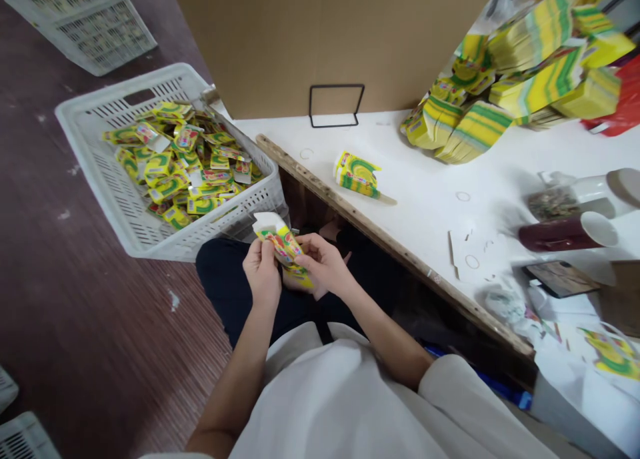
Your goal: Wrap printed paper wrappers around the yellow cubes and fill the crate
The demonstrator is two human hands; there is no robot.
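Both hands hold a small yellow and green printed carton (281, 243) above my lap, its white end flaps standing up at the top. My left hand (263, 275) pinches the carton's left side between thumb and fingers. On the other side my right hand (325, 264) grips its lower right part. Whether anything is inside the carton cannot be seen. To the left of my hands stands a white plastic crate (100, 172) with many similar cartons (175, 172) in it. Another small stack of flattened cartons (357, 173) lies on the white table (400, 225).
Bundles of flat cartons (475, 129) are piled at the table's back right. A large cardboard box (320, 39) and a black wire stand (335, 105) are at the back. A dark red cup (565, 232), a jar (555, 202) and a phone (560, 277) stand or lie on the right.
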